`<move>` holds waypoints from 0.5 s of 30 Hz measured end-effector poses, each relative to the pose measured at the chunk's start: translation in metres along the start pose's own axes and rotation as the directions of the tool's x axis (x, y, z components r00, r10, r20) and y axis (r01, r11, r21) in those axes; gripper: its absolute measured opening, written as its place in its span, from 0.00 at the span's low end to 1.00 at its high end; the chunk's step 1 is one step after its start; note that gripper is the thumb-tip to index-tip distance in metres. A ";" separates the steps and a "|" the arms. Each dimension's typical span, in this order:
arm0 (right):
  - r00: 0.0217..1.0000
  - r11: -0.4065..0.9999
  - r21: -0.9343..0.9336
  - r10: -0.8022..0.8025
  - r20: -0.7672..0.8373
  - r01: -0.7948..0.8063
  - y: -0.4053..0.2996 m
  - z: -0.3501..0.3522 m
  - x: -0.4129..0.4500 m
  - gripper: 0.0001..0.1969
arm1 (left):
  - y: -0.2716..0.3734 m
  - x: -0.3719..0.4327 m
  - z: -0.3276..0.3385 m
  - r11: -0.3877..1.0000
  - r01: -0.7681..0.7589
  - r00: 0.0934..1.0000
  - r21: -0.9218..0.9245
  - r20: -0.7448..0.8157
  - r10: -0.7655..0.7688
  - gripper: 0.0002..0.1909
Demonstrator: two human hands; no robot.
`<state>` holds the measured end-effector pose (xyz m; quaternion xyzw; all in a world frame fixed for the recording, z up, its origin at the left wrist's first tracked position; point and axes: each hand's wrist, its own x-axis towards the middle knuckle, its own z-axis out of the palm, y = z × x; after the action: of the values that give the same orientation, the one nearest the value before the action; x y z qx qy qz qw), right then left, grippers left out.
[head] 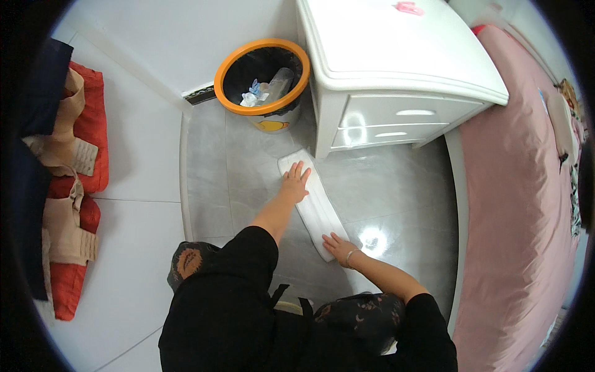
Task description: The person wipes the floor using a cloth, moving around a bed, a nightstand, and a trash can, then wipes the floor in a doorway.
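Observation:
A long white cloth pad [320,209] lies flat and slanted on the grey tiled floor [390,186]. My left hand [294,185] rests palm down near its far end, fingers spread. At the near end, my right hand [340,249] touches the pad's right side with its fingers, and a bracelet [352,258] circles that wrist. Neither hand grips anything. Both of my knees are bent on either side of the pad's near end.
An orange-rimmed trash bin [261,43] with a black liner holds some waste. Beside it stands a white nightstand [390,83] with a pink clip [409,8] on top. A bed with a pink sheet [502,209] runs along the right. Red and beige garments [90,125] hang at left.

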<state>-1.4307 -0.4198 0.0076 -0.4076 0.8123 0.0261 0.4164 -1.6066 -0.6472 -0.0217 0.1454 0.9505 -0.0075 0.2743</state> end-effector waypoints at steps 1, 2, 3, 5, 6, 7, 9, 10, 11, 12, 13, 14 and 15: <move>1.000 1.000 -0.012 -0.009 -0.007 0.009 0.005 -0.002 0.009 0.37 | -0.004 0.007 -0.006 1.000 -0.011 1.000 -0.010 0.008 0.011 0.48; 1.000 1.000 -0.022 -0.016 -0.015 0.016 0.011 -0.003 0.015 0.38 | -0.008 0.013 -0.013 0.999 -0.045 0.999 -0.005 -0.018 0.045 0.48; 1.000 1.000 0.002 -0.017 -0.001 0.017 0.015 -0.010 0.018 0.39 | -0.015 0.015 -0.014 0.997 -0.079 0.996 0.005 -0.030 0.079 0.47; 0.999 0.997 0.071 -0.010 0.040 0.007 0.023 -0.018 0.023 0.38 | -0.018 0.023 -0.022 0.996 -0.084 0.996 0.008 -0.011 0.084 0.47; 0.995 1.000 0.016 -0.017 0.097 0.016 0.022 -0.026 0.025 0.36 | -0.017 0.022 -0.020 0.998 -0.063 0.998 0.011 -0.002 0.063 0.47; 0.989 0.998 -0.048 -0.025 0.148 0.033 0.023 -0.039 0.025 0.34 | -0.016 0.020 -0.017 0.999 -0.037 0.999 0.017 -0.001 0.037 0.47; 0.988 0.996 -0.059 -0.052 0.147 0.061 0.029 -0.059 0.021 0.31 | -0.016 0.020 -0.018 1.000 -0.026 0.999 0.003 0.026 0.026 0.46; 0.989 0.999 -0.042 -0.026 0.149 0.032 0.034 -0.062 0.022 0.31 | -0.011 0.023 -0.024 1.000 0.007 1.000 -0.011 0.020 -0.007 0.46; 0.986 0.998 0.033 0.039 0.164 -0.045 0.036 -0.064 0.027 0.30 | -0.006 0.024 -0.026 1.000 -0.025 0.999 -0.009 0.020 0.025 0.46; 0.979 0.987 0.106 0.098 0.178 -0.118 0.034 -0.066 0.032 0.29 | -0.002 0.025 -0.028 1.000 -0.008 0.999 0.000 0.032 0.008 0.45; 0.978 0.983 0.127 0.110 0.179 -0.134 0.025 -0.070 0.034 0.29 | -0.001 0.024 -0.028 1.000 0.014 0.999 0.013 0.049 -0.015 0.45; 0.953 0.906 0.296 0.279 0.117 -0.302 0.017 -0.075 0.035 0.30 | 0.001 0.022 -0.027 0.999 0.049 0.998 -0.005 0.050 -0.049 0.45; 0.890 0.775 0.461 0.448 0.081 -0.432 0.007 -0.082 0.040 0.31 | -0.003 0.019 -0.020 1.000 0.030 0.998 0.007 0.054 -0.030 0.45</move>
<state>-1.5023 -0.4721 0.0314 -0.0945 0.8734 -0.0805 0.4709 -1.6334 -0.6426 -0.0146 0.1316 0.9448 -0.0185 0.2994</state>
